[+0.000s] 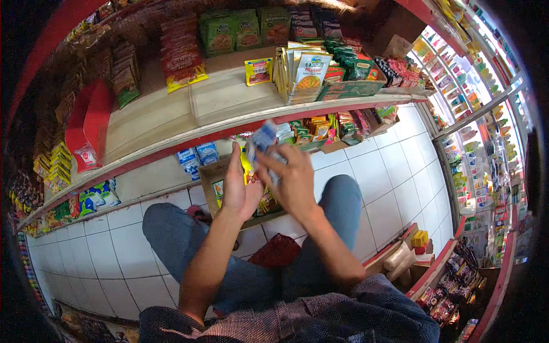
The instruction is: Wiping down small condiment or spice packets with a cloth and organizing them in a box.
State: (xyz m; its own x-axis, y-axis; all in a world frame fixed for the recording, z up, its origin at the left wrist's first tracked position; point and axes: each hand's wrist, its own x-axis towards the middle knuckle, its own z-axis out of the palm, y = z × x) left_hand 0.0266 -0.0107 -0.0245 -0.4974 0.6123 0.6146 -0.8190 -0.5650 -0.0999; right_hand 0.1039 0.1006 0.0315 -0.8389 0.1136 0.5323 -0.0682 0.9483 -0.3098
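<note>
In my left hand (241,191) is a yellow sachet (246,164), held upright between the thumb and the fingers, most of it covered by my hands. Close beside it, my right hand (293,180) is closed around a crumpled blue-and-white cloth (264,137), smeared by motion. The cloth is at the sachet's face; whether they touch I cannot tell. Below both hands, between my knees, an open cardboard box (206,184) holds several sachets, partly hidden by my forearms.
Ahead runs a shelf (151,123) with a red edge. On it stand a lone yellow sachet (258,72), a box of green packets (351,88) and a red holder (88,123). Blue sachets (197,155) lie on the lower shelf. White floor tiles (394,171) surround me; bottles line the right.
</note>
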